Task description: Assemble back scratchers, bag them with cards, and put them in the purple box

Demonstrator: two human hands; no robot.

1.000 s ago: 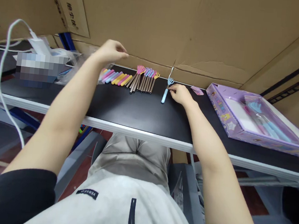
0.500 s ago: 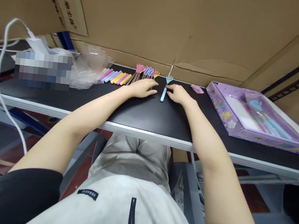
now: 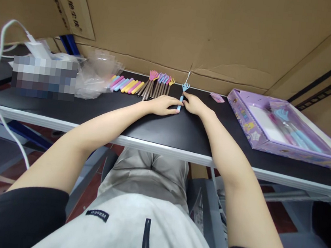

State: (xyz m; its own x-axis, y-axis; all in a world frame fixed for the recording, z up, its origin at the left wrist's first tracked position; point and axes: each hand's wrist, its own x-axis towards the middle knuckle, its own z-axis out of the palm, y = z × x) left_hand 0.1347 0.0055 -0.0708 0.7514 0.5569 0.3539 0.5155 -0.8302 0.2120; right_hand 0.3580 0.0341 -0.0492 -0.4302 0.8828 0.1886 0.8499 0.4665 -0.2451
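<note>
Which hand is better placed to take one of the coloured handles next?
Probably the left hand: it is nearer the row of coloured handles, on its own side. The right hand is farther off, beyond the blue scratcher.

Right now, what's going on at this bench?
A person has both hands at a light-blue claw-headed stick on the black tabletop. The left hand has its fingers at the handle's lower part; the right hand is on the other side, fingertips near the claw end. How firm either grip is, I can't tell. To the left are a row of claw-headed rods and loose coloured handles; to the right, a purple box with bagged claw sticks inside.
</note>
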